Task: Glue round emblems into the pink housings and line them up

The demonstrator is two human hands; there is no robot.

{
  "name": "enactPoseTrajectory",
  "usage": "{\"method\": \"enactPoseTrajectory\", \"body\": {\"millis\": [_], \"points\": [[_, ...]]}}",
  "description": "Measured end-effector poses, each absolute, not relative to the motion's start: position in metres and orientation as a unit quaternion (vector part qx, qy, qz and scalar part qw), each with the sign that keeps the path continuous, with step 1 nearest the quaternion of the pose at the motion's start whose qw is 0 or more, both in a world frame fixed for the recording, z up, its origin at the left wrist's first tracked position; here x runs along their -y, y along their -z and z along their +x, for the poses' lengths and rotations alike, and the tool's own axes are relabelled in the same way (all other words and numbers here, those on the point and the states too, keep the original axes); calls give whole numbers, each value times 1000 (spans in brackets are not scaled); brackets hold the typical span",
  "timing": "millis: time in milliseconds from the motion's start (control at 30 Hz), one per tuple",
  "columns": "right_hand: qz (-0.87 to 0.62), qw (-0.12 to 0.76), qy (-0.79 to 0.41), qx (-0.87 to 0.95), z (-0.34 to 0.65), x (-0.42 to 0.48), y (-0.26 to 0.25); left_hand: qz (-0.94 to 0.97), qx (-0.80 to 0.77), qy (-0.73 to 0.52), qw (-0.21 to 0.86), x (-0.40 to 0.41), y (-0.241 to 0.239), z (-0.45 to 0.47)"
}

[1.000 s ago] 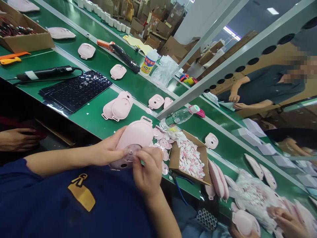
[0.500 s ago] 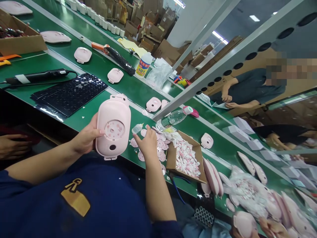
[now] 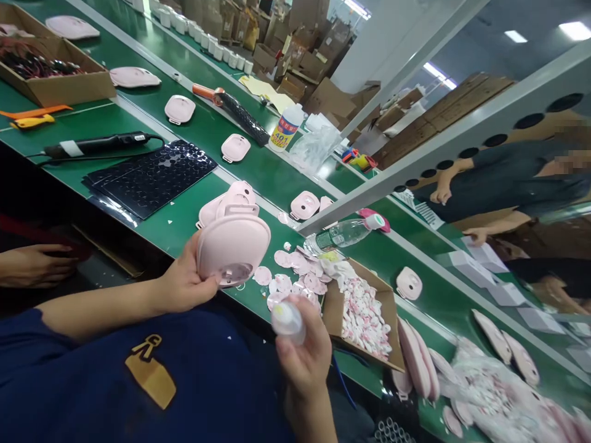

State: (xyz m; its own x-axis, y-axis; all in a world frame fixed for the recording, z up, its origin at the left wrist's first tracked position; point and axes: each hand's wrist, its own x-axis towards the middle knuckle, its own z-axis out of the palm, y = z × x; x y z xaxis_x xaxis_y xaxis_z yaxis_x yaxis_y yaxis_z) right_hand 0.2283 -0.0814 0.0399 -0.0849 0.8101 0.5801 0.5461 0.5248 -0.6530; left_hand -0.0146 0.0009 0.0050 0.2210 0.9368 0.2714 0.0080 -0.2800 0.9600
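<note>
Both hands (image 3: 185,282) (image 3: 308,354) gripping (shell (image 3: 234,243), bottle (image 3: 287,320))

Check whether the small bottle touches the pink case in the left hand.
Apart. The head view shows a plain gap, with green tabletop visible between the small bottle and the pink case.

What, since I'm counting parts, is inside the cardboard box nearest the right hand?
The box holds a heap of small white and pink pieces. Anything beneath the top layer, including the floor, is covered.

So the right hand (image 3: 311,354) grabbed that little bottle (image 3: 290,323) off the bench (image 3: 184,212), and the pink case (image 3: 234,243) got tilted.
</note>
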Motion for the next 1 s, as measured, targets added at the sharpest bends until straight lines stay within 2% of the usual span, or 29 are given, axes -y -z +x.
{"method": "enactPoseTrajectory", "body": {"millis": [167, 333, 600, 1000], "points": [[-529, 365, -29, 765, 211, 110, -68, 731, -304, -531, 302, 0, -2, -4], [-548, 340, -4, 764, 210, 114, -75, 779, -261, -530, 212, -1, -13, -2], [-553, 333, 2, 764, 211, 116, -77, 781, -191, -532, 265, -6, -30, 2], [-552, 330, -12, 766, 211, 115, -75, 781, -130, -559, 247, -6, -32, 4]]}}
